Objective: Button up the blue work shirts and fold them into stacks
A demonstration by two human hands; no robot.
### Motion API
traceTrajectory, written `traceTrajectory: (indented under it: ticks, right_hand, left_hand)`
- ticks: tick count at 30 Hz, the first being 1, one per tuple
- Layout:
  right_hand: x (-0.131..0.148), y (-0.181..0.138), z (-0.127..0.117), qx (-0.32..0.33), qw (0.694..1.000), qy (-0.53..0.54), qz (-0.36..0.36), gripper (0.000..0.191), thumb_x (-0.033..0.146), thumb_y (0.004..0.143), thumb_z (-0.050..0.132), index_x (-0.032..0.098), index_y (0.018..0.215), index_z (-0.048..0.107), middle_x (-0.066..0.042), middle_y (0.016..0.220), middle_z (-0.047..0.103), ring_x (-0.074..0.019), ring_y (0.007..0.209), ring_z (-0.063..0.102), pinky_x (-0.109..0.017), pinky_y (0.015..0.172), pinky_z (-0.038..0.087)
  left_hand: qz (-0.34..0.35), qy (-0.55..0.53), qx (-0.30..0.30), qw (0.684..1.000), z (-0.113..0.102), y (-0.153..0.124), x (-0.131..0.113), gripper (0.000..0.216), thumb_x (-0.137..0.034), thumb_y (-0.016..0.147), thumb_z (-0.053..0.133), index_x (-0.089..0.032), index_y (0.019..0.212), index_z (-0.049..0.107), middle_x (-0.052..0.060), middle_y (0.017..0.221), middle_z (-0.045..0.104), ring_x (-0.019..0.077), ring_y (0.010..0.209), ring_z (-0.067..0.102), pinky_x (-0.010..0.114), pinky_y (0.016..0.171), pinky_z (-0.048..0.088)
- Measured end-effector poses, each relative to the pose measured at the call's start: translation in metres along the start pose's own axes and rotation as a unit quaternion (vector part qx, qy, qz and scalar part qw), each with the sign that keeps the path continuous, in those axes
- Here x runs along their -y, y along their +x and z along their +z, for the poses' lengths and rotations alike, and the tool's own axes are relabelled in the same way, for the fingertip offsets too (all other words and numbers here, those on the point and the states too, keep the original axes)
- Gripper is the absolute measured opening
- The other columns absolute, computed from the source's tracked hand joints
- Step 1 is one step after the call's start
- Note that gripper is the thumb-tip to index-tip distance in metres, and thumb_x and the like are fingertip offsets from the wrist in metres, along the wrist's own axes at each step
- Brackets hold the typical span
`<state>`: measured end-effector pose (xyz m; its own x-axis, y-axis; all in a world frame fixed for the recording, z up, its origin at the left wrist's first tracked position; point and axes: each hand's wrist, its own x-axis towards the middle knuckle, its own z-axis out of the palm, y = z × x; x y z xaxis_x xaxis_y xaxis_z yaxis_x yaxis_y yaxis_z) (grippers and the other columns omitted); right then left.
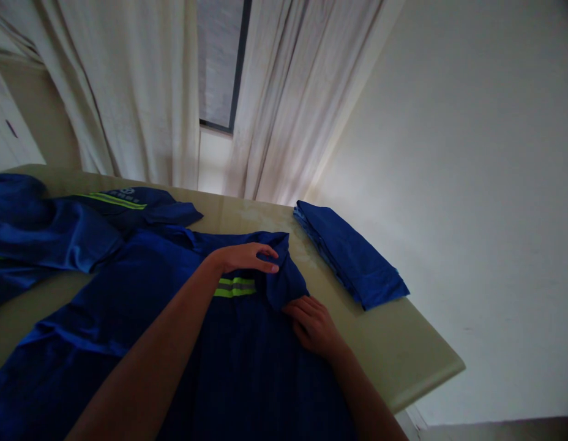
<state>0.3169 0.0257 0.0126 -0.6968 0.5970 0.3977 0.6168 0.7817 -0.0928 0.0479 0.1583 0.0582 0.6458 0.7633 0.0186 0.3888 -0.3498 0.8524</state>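
A dark blue work jacket (247,343) with a yellow-green and grey reflective stripe (235,287) lies spread on the table in front of me. My left hand (245,257) is over its upper part, thumb and fingers apart, beside a folded-over piece of the cloth, perhaps a sleeve (284,275). At the right edge of that folded piece, my right hand (314,324) has its fingers curled on the fabric and pinches it. Both forearms cover parts of the jacket.
A neatly folded stack of blue cloth (351,251) rests on the cream table (389,361) at the right, near the wall (486,202). More crumpled blue garments (49,226) with reflective stripes lie at the left. Pale curtains (141,92) hang behind the table.
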Motion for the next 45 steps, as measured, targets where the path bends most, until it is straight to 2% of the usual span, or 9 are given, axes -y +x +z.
traceTrajectory:
  ticks: [4,7,13,16,22,26,30,38,45]
  right_hand:
    - [-0.001,-0.002,0.001,-0.025,0.999,0.018,-0.019,0.041,0.012,0.100,0.042,0.023,0.136,0.059,-0.010,0.119,0.074,-0.0232,0.104,0.068,-0.041,0.090,0.056]
    - [0.000,-0.002,0.001,-0.039,0.999,0.031,0.005,0.040,0.014,0.102,0.043,0.021,0.138,0.057,-0.010,0.119,0.074,-0.0227,0.104,0.069,-0.040,0.091,0.057]
    - [0.000,-0.002,-0.004,-0.015,0.996,0.051,0.067,0.026,0.036,0.104,0.053,0.023,0.117,0.071,-0.010,0.134,0.068,-0.0234,0.117,0.066,-0.040,0.100,0.055]
    - [-0.004,-0.002,-0.005,-0.069,0.991,0.008,0.116,0.034,0.035,0.106,0.049,0.025,0.134,0.065,-0.011,0.146,0.059,-0.0265,0.130,0.058,-0.048,0.110,0.048]
    - [-0.013,0.001,0.007,-0.006,0.988,-0.011,0.155,0.038,0.042,0.104,0.055,0.026,0.137,0.065,-0.009,0.141,0.064,-0.0289,0.124,0.062,-0.050,0.106,0.050]
    - [-0.012,0.001,0.008,-0.003,0.988,-0.012,0.157,0.045,0.044,0.103,0.056,0.025,0.143,0.060,-0.009,0.150,0.056,-0.0295,0.135,0.054,-0.050,0.113,0.044]
    - [-0.010,0.001,0.008,0.006,0.985,0.008,0.172,0.045,0.047,0.103,0.055,0.026,0.142,0.061,-0.008,0.148,0.059,-0.0281,0.135,0.056,-0.048,0.114,0.044]
    - [-0.011,0.004,0.013,-0.003,0.980,0.020,0.199,0.040,0.045,0.103,0.057,0.023,0.134,0.068,-0.006,0.142,0.064,-0.0264,0.132,0.058,-0.045,0.114,0.042]
    - [-0.010,0.003,0.007,0.016,0.986,0.088,0.141,0.046,0.051,0.102,0.058,0.023,0.138,0.065,-0.005,0.141,0.065,-0.0222,0.135,0.056,-0.040,0.119,0.035]
  left_hand:
    - [-0.057,-0.008,-0.128,0.990,0.009,0.013,0.017,0.038,-0.045,0.081,0.066,-0.017,0.106,0.075,0.009,0.111,0.078,0.0271,0.105,0.069,0.037,0.095,0.053]
    - [-0.025,0.005,-0.132,0.991,0.005,0.019,0.031,0.041,-0.022,0.077,0.063,-0.018,0.116,0.073,0.007,0.123,0.075,0.0234,0.112,0.069,0.033,0.100,0.052]
    - [-0.070,0.245,-0.155,0.955,-0.006,0.011,0.039,0.047,-0.006,0.075,0.054,-0.021,0.114,0.076,0.009,0.124,0.074,0.0267,0.118,0.067,0.037,0.108,0.047]
    - [-0.076,0.278,-0.153,0.945,0.002,0.008,0.032,0.046,-0.007,0.075,0.058,-0.023,0.114,0.075,0.011,0.125,0.072,0.0316,0.121,0.063,0.044,0.110,0.044]
    - [-0.070,0.315,-0.228,0.919,0.029,0.039,0.013,0.044,-0.029,0.098,0.045,-0.017,0.138,0.058,0.013,0.139,0.064,0.0258,0.131,0.056,0.037,0.117,0.036]
    - [-0.124,0.303,-0.202,0.923,0.037,0.075,0.018,0.050,-0.049,0.099,0.046,-0.012,0.128,0.063,0.019,0.129,0.069,0.0326,0.123,0.063,0.041,0.105,0.046]
    - [-0.154,0.298,-0.159,0.929,0.027,0.097,0.033,0.037,-0.045,0.096,0.052,-0.016,0.108,0.072,0.017,0.118,0.074,0.0310,0.113,0.069,0.036,0.094,0.050]
    - [-0.183,0.324,-0.171,0.912,0.019,0.112,0.045,0.039,-0.047,0.098,0.049,-0.016,0.112,0.069,0.017,0.115,0.074,0.0323,0.111,0.068,0.039,0.094,0.050]
    - [-0.136,0.338,-0.176,0.914,0.032,0.128,0.045,0.029,-0.035,0.102,0.042,-0.019,0.113,0.064,0.012,0.116,0.073,0.0269,0.111,0.067,0.035,0.093,0.049]
